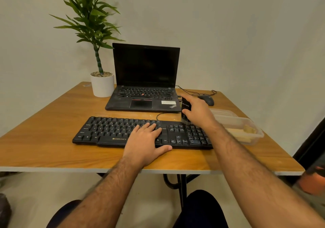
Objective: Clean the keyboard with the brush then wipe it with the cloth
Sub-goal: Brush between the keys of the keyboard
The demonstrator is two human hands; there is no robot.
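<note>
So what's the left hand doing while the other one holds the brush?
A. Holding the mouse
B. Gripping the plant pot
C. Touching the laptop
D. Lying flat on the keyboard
D: the left hand lies flat, fingers straight, on the keys of the black keyboard, while the right hand grips the brush at the keyboard's far edge.

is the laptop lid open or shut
Open: the laptop lid stands upright, its dark screen facing the camera and its own keys exposed.
</note>
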